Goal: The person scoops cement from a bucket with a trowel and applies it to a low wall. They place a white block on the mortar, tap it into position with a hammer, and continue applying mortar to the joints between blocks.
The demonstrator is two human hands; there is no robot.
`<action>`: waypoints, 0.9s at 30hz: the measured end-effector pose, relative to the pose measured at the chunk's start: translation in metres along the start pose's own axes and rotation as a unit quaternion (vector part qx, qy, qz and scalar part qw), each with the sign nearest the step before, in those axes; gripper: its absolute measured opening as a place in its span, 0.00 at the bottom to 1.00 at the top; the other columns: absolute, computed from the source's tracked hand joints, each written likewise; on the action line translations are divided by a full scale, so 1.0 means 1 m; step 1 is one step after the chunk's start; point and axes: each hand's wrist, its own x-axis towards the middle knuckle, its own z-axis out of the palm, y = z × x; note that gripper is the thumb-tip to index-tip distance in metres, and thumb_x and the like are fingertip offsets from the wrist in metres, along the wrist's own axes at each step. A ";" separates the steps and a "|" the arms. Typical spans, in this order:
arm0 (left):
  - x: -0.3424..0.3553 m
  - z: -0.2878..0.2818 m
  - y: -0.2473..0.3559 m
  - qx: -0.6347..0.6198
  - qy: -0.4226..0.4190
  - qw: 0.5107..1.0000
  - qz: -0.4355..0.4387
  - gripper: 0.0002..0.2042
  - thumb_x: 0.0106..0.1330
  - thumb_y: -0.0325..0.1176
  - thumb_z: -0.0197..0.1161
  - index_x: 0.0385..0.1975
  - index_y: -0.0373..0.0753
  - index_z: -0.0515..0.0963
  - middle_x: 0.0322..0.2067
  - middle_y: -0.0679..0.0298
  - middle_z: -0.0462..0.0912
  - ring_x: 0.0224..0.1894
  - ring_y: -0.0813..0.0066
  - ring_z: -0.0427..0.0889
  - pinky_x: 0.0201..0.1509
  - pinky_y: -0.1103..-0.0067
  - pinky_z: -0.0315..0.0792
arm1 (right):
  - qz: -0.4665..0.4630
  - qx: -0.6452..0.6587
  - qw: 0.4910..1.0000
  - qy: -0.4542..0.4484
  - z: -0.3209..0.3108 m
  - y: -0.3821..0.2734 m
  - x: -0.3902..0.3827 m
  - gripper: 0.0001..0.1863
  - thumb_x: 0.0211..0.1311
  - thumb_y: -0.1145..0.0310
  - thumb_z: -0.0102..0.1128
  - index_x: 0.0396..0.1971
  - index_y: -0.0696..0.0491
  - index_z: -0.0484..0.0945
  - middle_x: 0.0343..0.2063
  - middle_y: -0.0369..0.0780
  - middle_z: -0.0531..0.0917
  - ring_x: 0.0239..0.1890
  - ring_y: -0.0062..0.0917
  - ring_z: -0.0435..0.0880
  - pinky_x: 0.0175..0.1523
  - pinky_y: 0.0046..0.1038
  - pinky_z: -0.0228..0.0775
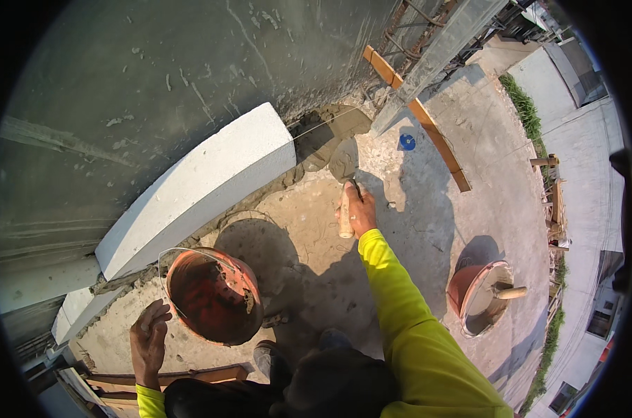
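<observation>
My right hand (pixel 360 210) grips the wooden handle of a trowel (pixel 343 159), whose blade rests at the wet grey mortar (pixel 350 124) on the floor by the wall's foot. A long white block (pixel 197 188) lies along the wall, its near end beside the mortar. My left hand (pixel 149 338) hangs with its fingers loosely apart, holding nothing, next to an orange bucket (pixel 204 299). That bucket is tilted, has a thin wire handle and shows mortar smears inside. A taut string (pixel 326 124) crosses over the mortar from the block's end.
At the right stands a second bucket (pixel 462 289) with a wooden-handled tool (pixel 509 293) in it. A pale post (pixel 427 66) leans near a wooden board (pixel 438 143). A blue disc (pixel 406 142) lies on the concrete floor. The grey wall (pixel 155 70) rises at the left.
</observation>
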 end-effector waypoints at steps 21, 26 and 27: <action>0.040 0.046 -0.065 -0.168 -0.071 0.983 0.001 0.18 0.67 0.27 0.58 0.57 0.33 0.71 0.28 0.70 0.76 0.29 0.84 0.77 0.32 0.82 0.77 | -0.407 -0.622 0.541 -0.393 0.022 -0.054 -0.198 0.24 0.58 0.72 0.62 0.56 0.60 0.73 0.44 0.52 0.83 0.39 0.40 0.87 0.41 0.33 0.80; 0.053 0.075 -0.005 -0.154 -0.162 0.975 0.008 0.11 0.67 0.21 0.59 0.46 0.35 0.70 0.30 0.68 0.75 0.30 0.82 0.77 0.33 0.83 0.77 | -0.418 -0.736 0.376 -0.378 0.087 -0.004 -0.157 0.20 0.54 0.72 0.58 0.44 0.70 0.76 0.35 0.53 0.83 0.38 0.45 0.86 0.45 0.41 0.79; 0.055 0.080 0.000 -0.102 -0.155 0.982 0.031 0.09 0.67 0.21 0.59 0.44 0.35 0.69 0.30 0.67 0.76 0.29 0.82 0.78 0.33 0.83 0.77 | -0.418 -0.715 0.370 -0.420 0.085 0.005 -0.154 0.17 0.54 0.73 0.58 0.43 0.68 0.78 0.37 0.52 0.84 0.39 0.44 0.87 0.45 0.40 0.80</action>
